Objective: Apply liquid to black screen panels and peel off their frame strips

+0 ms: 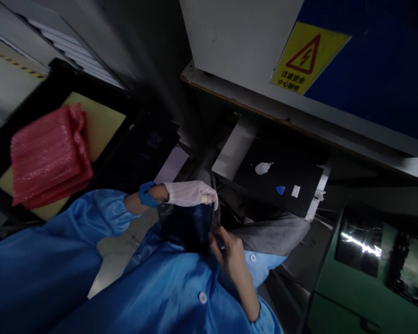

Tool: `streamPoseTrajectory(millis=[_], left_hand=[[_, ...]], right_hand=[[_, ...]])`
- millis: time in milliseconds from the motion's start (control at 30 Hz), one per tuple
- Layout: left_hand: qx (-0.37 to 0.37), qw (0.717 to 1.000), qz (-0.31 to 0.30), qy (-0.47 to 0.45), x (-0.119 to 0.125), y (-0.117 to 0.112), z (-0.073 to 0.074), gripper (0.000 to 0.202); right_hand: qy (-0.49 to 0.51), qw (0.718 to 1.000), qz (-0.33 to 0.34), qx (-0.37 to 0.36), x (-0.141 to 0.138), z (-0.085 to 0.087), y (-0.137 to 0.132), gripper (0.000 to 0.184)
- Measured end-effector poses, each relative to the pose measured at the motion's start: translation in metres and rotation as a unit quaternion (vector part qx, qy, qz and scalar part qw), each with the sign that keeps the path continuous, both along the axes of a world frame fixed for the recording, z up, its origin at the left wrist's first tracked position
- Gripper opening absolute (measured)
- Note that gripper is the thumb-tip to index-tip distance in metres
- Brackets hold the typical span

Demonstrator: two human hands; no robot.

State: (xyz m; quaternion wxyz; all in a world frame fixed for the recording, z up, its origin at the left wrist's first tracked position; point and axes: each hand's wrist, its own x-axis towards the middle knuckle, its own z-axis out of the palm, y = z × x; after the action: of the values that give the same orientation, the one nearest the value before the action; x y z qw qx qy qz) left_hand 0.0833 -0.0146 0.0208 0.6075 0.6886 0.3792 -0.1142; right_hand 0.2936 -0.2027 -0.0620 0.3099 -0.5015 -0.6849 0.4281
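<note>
I see a dark, glossy panel (186, 226), straight-edged and faintly bluish, over the person's lap (271, 235), at seven o'clock from the view's middle. The gloved left hand (192, 194) grips it at the panel's one o'clock; the bare right hand (228, 250) is at its four o'clock, thumb and forefinger narrowly spaced, whether pinching it I can't tell.
</note>
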Motion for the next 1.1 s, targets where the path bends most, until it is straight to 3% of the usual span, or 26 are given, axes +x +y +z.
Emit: streamPoseTrajectory(millis=[533,700,933,1100], left_hand=[[-0.022,0.999,0.021,0.016,0.006,-0.001,0.01,0.045],[-0.033,0.999,0.024,0.017,0.006,-0.001,0.007,0.045],[-0.032,0.999,0.035,0.024,0.004,-0.004,-0.009,0.047],[-0.048,0.997,0.026,0.044,0.005,0.002,-0.009,0.037]], right_hand=[[0.061,0.991,0.029,-0.12,0.004,-0.003,0.001,0.037],[0.062,0.988,0.025,-0.139,0.006,-0.003,-0.001,0.039],[0.082,0.985,0.023,-0.149,0.005,-0.003,-0.002,0.047],[0.076,0.991,0.013,-0.112,0.001,-0.012,-0.006,0.048]])
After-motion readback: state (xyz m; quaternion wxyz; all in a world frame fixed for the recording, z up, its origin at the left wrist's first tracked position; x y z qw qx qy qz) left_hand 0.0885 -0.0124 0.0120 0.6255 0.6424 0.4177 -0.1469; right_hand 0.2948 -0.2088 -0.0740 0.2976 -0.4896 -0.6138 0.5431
